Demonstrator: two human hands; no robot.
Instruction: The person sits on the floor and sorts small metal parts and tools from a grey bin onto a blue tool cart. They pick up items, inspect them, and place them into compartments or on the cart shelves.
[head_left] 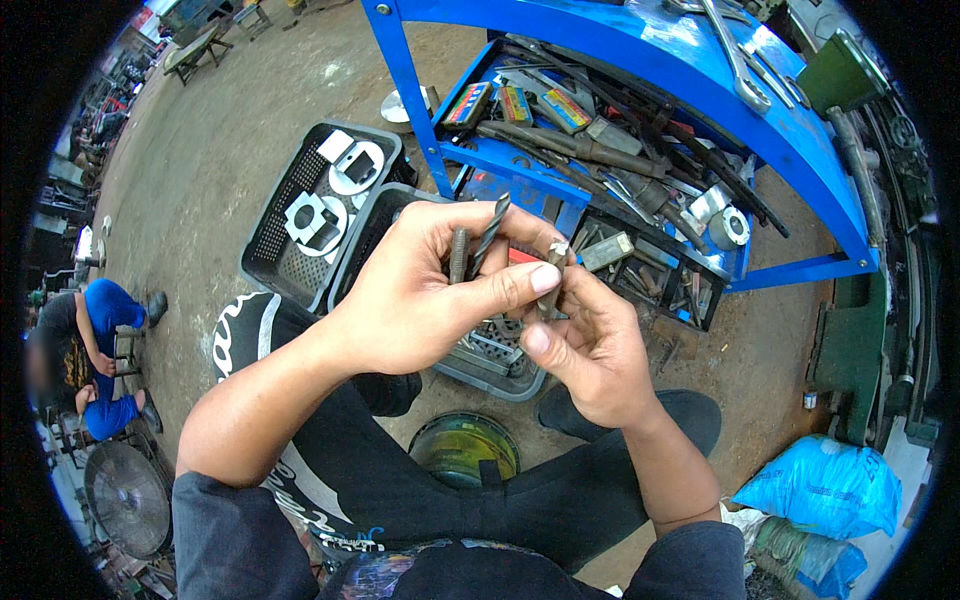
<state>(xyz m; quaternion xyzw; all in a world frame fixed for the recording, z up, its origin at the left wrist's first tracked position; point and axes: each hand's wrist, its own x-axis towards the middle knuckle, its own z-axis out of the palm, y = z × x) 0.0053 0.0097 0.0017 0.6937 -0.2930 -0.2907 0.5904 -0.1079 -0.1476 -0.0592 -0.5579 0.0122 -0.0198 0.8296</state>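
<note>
My left hand is closed around a dark twist drill bit and a threaded rod, both standing up between its fingers. Its thumb and fingertips also pinch a small greyish metal piece, whose exact kind I cannot make out. Closed around the lower end of that same piece are the fingers of my right hand. Both hands are in front of me, above a dark plastic crate holding metal parts, partly hidden by my left hand.
Another black crate holds white and silver metal parts. A blue tool cart with a crowded drawer stands ahead right, wrenches on top. Blue plastic bag at right; seated person and fan at left.
</note>
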